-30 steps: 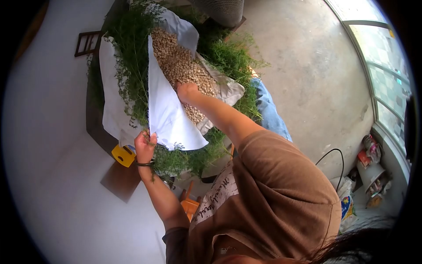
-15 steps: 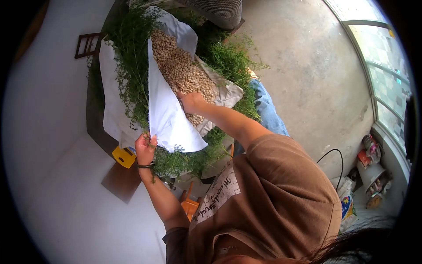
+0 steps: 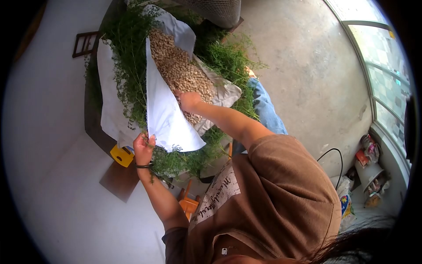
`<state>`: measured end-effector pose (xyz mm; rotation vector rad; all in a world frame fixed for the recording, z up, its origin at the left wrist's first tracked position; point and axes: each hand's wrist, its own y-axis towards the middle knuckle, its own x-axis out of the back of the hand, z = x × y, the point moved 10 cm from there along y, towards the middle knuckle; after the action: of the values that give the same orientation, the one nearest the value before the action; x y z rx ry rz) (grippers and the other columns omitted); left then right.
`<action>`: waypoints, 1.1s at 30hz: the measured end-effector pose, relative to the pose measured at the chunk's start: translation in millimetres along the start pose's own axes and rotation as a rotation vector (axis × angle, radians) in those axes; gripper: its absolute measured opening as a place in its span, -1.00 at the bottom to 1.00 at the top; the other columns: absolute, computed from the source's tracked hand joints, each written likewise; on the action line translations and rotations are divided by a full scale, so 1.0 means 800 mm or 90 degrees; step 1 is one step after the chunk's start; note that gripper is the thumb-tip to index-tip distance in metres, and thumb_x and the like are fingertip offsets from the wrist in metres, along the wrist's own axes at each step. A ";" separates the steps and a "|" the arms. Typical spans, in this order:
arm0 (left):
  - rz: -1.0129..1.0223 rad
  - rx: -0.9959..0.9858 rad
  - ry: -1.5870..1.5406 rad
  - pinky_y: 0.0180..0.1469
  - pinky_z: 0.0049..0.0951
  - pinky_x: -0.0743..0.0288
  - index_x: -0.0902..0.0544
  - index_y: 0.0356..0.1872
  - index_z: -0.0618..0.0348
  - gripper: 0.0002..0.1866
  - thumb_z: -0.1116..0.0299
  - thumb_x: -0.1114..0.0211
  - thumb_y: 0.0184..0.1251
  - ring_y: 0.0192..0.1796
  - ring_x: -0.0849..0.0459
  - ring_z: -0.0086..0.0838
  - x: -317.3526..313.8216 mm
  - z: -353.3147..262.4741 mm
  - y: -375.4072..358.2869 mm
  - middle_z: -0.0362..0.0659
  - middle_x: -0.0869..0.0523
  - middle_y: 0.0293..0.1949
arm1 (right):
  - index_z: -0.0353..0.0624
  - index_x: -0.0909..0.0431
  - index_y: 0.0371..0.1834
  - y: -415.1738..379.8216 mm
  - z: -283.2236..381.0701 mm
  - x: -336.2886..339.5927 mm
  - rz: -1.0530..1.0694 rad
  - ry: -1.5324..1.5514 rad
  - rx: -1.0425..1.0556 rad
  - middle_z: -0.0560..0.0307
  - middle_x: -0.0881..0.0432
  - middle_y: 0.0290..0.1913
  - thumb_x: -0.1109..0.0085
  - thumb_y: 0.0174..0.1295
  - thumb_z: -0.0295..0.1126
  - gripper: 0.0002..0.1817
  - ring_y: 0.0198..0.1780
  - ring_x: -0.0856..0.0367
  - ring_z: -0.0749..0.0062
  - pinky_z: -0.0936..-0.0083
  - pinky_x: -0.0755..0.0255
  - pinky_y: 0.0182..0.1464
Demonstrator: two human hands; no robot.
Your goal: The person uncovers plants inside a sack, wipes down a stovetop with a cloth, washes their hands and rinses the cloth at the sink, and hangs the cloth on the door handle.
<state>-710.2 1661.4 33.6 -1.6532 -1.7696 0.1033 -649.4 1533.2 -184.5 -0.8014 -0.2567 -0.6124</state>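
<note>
A heap of small, round, tan seeds or pods (image 3: 178, 66) lies on white cloth, and I cannot make out their exact kind. One cloth flap (image 3: 169, 119) is folded up along the heap's left side. My left hand (image 3: 143, 147) pinches that flap at its lower left corner, with a few green sprigs by the fingers. Over the lower part of the heap, my right hand (image 3: 190, 102) is closed, its fingers curled down against the seeds beside the flap's edge. Whatever those fingers may hold is hidden. Feathery green stems (image 3: 132, 66) surround the cloth.
A yellow object (image 3: 121, 155) and a brown board (image 3: 121, 181) are at the left by the white wall. An orange stool (image 3: 189, 204) stands below. A mesh basket (image 3: 220, 11) is at the top. A bin (image 3: 368, 174) and bags stand by the window.
The view has shifted very slightly, moving the scene a little left. Both hands keep nearly the same place on the cloth and the heap.
</note>
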 end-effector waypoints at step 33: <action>0.088 -0.021 0.063 -0.53 -0.65 -0.24 -0.44 -0.55 0.25 -0.75 0.44 -0.33 0.23 -0.58 -0.35 -0.79 -0.211 -0.043 0.072 -0.34 -0.47 -0.67 | -0.22 -0.52 -0.11 -0.083 -0.141 0.093 -0.094 0.576 -0.089 -0.02 -0.70 -0.38 -0.03 0.34 -0.26 -0.75 -0.42 -0.73 0.32 0.36 -0.56 -0.36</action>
<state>-654.3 1506.6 -41.9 -1.7728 -1.5907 0.0533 -631.2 1383.7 -188.9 -0.5718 0.5638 -1.0774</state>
